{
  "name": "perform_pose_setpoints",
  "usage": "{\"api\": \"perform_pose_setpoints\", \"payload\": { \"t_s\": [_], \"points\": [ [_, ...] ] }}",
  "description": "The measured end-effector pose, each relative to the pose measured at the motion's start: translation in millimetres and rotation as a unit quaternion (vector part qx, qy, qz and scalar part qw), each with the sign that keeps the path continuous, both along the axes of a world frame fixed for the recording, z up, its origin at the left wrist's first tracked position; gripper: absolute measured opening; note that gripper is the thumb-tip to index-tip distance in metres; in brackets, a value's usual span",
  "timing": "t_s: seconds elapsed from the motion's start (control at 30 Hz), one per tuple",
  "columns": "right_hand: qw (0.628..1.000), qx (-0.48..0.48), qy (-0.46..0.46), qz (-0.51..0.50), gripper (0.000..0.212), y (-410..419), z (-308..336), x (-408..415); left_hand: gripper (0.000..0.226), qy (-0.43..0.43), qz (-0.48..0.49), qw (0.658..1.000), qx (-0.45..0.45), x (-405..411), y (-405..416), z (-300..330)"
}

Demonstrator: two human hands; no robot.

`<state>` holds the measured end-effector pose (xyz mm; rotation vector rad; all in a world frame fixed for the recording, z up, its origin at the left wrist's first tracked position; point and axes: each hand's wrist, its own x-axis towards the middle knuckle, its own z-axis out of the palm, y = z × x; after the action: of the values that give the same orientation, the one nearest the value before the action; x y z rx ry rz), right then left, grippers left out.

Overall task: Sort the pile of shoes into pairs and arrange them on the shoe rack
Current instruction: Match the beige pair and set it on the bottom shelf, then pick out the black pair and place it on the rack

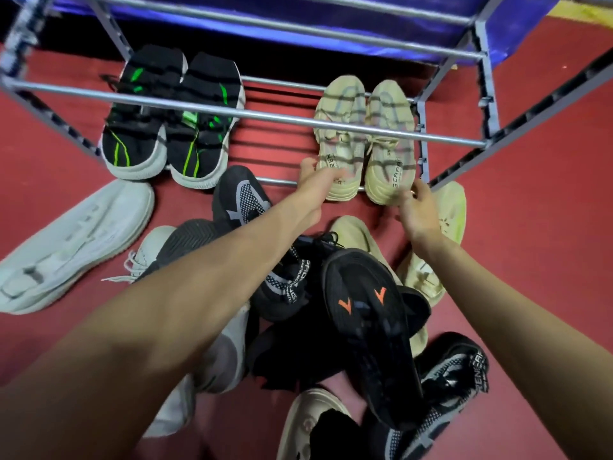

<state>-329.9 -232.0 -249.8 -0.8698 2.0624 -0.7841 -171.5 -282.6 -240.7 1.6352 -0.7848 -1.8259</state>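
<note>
Hands reach the beige pair at the rack's (331,122) front right: left hand (320,180) grips one shoe (338,134), right hand (416,207) the other (389,141).

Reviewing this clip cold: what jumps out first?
Both hands, left hand and right hand, reach to the heels of a beige sneaker pair on the shoe rack. A black-and-green pair sits at its left; the unsorted pile lies below.
</note>
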Motion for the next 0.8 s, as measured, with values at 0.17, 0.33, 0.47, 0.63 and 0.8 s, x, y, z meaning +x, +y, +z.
{"api": "perform_pose_setpoints", "payload": {
  "t_s": [0.17, 0.33, 0.47, 0.63, 0.8],
  "points": [
    [0.999, -0.012, 0.014, 0.051, 0.043, 36, 37, 23, 0.04, -0.109, -0.122, 0.982, -0.091, 30, 30, 37],
    [0.994, -0.032, 0.034, 0.098, 0.039, 86, 63, 44, 0.02, -0.152, -0.208, 0.954, -0.153, 74, 71, 57],
    [0.981, -0.046, 0.104, 0.155, 0.04, 129, 73, 48, 0.018, -0.168, -0.224, 0.944, -0.176, 98, 98, 62],
    [0.963, -0.066, 0.167, 0.204, 0.058, 184, 73, 49, 0.023, -0.18, -0.244, 0.933, -0.197, 113, 136, 64],
    [0.961, -0.006, 0.21, 0.178, 0.093, 230, 56, 53, 0.022, -0.243, -0.329, 0.886, -0.217, 121, 179, 66]
  ]
}}
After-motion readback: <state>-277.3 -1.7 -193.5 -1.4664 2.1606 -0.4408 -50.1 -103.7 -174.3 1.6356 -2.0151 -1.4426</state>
